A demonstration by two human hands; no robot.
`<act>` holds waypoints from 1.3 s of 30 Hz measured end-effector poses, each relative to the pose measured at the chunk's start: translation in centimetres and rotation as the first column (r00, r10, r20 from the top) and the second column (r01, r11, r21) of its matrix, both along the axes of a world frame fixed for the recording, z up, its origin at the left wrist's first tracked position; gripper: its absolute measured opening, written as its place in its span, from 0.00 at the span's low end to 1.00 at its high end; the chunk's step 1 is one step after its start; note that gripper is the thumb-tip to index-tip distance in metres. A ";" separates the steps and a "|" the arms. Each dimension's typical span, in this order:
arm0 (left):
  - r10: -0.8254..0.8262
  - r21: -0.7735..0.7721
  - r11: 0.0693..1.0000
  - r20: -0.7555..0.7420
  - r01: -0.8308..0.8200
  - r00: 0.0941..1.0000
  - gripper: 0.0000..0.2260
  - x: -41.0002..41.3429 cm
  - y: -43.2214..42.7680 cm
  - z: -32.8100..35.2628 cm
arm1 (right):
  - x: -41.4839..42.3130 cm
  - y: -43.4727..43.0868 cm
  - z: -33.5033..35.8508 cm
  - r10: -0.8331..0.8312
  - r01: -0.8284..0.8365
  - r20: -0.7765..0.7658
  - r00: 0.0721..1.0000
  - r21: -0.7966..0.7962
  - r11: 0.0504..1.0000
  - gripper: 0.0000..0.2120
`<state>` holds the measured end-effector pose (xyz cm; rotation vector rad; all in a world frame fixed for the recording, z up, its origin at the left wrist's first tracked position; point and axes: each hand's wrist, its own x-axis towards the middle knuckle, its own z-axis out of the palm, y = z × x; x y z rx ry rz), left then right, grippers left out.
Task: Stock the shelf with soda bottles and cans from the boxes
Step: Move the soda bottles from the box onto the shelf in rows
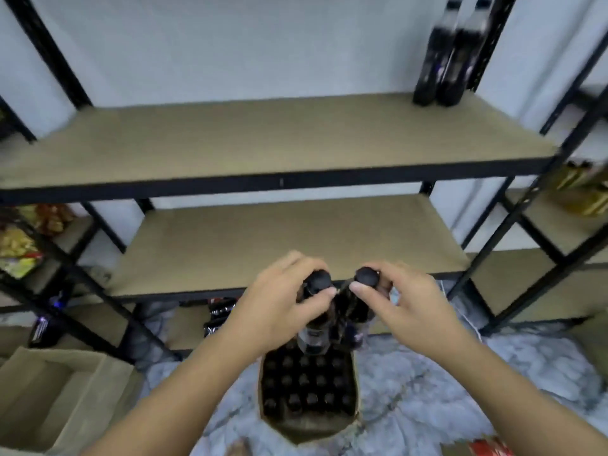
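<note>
Two dark bottles are held up at once, one in each hand. Left hand grips the neck of the left bottle, with fingers curled over the far side and thumb pressed on the near side just below the left cap. Right hand pinches the neck of the right bottle the same way, its thumb tip touching the right cap. Both caps stand side by side between the hands, close but apart; lower down the bottles seem to touch.

Both bottles hang over the far end of the box, which sits on the floor directly below the hands and holds rows of black-capped bottles. Whether the held bottles' bases are clear of the box cannot be told.

Just beyond the knuckles runs the lower board of the shelf. Higher and farther off is the upper board, where a pair of tall bottles stands upright and touching, up and to the right of the right hand. Down and to the left of the left hand stands an open carton. Snack packs lie on a side rack far to the left of that hand.
</note>
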<state>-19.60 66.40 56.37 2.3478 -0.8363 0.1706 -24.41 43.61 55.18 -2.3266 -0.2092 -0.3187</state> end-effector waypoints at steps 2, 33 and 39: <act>-0.050 0.002 0.999 0.075 0.050 0.996 0.10 1.1 -0.8 4.7 | 0.7 -0.8 3.9 -0.053 0.051 0.077 0.996 0.033 0.998 0.12; 0.073 -0.196 0.979 0.126 -0.047 0.989 0.09 28.2 -17.1 19.9 | 26.5 -10.6 21.8 -0.423 0.430 0.178 0.888 0.004 0.903 0.15; -0.095 -0.310 0.948 -0.035 0.079 0.995 0.23 29.1 -16.2 16.9 | 28.9 -10.9 19.2 -0.391 0.383 0.016 0.920 0.170 0.908 0.29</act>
